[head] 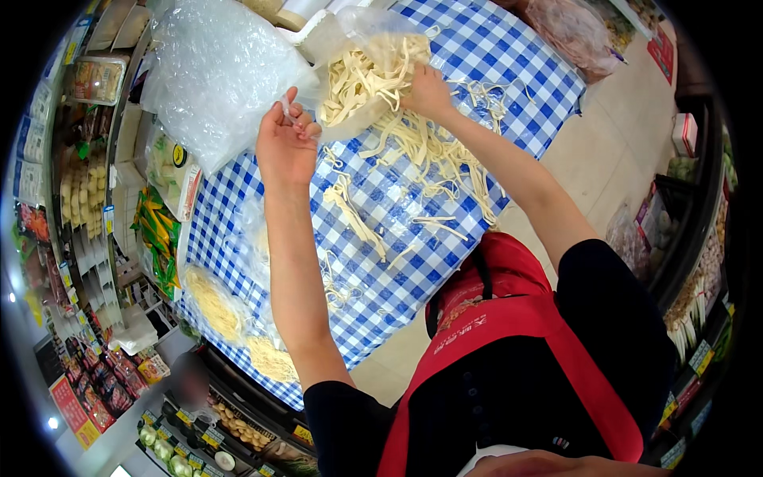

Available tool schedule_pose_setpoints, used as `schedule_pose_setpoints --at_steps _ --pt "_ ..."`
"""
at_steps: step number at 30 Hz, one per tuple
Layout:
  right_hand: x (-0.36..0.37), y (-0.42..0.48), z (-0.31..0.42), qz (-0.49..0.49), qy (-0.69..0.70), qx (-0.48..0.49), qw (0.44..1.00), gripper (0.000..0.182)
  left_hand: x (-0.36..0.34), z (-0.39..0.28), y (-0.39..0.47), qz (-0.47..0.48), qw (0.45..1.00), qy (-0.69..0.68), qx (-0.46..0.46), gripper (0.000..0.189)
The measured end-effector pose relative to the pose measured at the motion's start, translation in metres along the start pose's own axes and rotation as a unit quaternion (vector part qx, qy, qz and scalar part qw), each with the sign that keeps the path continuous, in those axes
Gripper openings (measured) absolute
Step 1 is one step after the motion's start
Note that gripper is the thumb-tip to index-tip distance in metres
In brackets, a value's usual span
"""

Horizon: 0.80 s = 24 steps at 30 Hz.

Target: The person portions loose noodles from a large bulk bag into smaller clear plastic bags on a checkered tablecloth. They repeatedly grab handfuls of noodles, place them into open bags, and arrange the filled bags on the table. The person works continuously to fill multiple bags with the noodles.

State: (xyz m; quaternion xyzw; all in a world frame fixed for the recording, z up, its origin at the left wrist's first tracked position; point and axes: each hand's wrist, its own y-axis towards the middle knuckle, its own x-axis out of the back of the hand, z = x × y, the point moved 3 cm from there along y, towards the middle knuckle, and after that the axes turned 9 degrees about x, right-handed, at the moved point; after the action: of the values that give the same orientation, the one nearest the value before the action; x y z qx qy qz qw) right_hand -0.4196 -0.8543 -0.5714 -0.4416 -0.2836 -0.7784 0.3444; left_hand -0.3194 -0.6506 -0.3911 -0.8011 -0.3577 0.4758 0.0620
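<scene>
My left hand [290, 140] pinches the edge of a clear plastic bag, its fingers bent upward. Wide flat noodles [363, 77] fill an open plastic bag [346, 126] just to its right. At that bag's right side is my right hand [428, 92], its fingertips partly hidden against the noodles and plastic; whether they grip anything cannot be told. Loose noodles [429, 146] lie spread below my right hand on the blue-and-white checked tablecloth [369, 185]. A small bunch of noodles [351, 214] lies nearer to me.
A large stack of clear plastic bags [220, 71] covers the table's upper left. Bagged thin noodles [217, 304] lie at the lower left edge, with another heap of thin noodles [271, 359] beside them. Store shelves [89, 179] stand to the left, and a produce display [694, 286] to the right.
</scene>
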Motion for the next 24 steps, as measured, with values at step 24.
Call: schedule_pose_setpoints --at_steps 24 --pt "-0.018 0.055 0.103 0.013 0.866 -0.291 0.406 0.021 0.008 0.026 -0.022 0.03 0.994 -0.092 -0.053 0.046"
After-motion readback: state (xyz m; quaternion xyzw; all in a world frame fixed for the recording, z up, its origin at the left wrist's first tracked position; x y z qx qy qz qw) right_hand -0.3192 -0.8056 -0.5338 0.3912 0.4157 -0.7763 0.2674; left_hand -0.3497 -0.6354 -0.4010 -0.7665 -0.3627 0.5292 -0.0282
